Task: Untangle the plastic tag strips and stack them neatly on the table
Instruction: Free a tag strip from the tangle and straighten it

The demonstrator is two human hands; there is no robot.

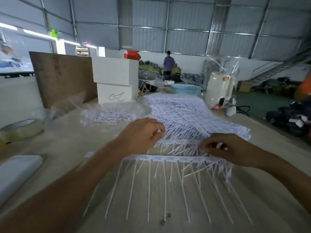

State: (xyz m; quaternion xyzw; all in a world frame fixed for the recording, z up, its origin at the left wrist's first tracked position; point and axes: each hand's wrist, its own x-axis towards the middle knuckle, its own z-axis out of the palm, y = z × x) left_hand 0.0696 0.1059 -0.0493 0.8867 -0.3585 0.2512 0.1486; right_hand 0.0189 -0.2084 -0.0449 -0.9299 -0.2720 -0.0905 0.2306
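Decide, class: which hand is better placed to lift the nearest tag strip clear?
Probably the right hand: its curled fingers sit at the nearest strip's right end. The left hand pinches the strip behind.

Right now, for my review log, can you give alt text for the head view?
Two bare hands, left hand and right hand, pinch the ends of a white plastic tag strip over a beige table. A large pile of white tag strips lies beyond, and another white comb-like strip lies nearer.
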